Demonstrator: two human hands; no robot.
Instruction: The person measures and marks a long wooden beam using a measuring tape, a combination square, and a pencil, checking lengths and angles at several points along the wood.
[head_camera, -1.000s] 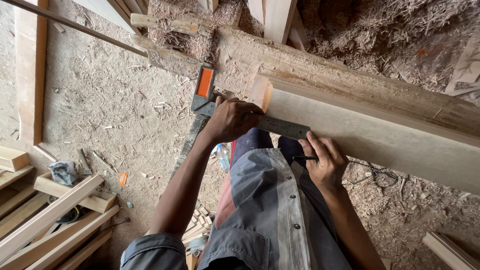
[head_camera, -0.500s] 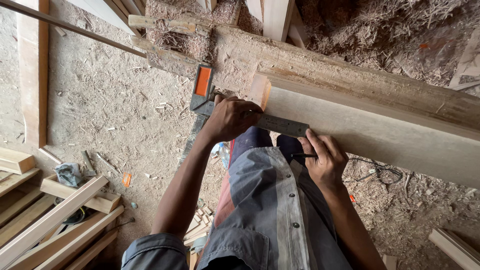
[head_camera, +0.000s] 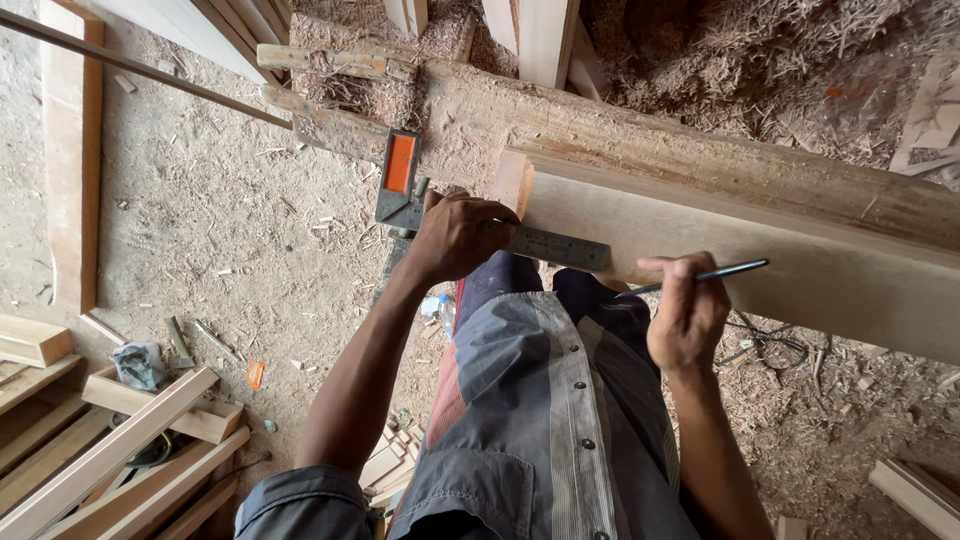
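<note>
Head view, looking straight down past the person's striped shirt onto a sawdust-covered floor. At far left a stack of wooden battens (head_camera: 110, 450) lies angled across the corner, with a crumpled grey rag (head_camera: 139, 363) just beside it. Moving right, the left hand (head_camera: 462, 234) is curled down over a metal try square (head_camera: 420, 205), whose orange-faced stock sticks up past the fingers; the hand presses it flat, fingers closed around the join of stock and blade. The steel blade runs right from under that hand along the near edge of a long pale plank (head_camera: 760, 240), which lies across a rough, dust-caked beam (head_camera: 620, 130). Further right, the right hand (head_camera: 688, 312) is closed around a dark pencil (head_camera: 712, 274), its end pointing right over the plank's face, with the hand just off the blade's end.
</note>
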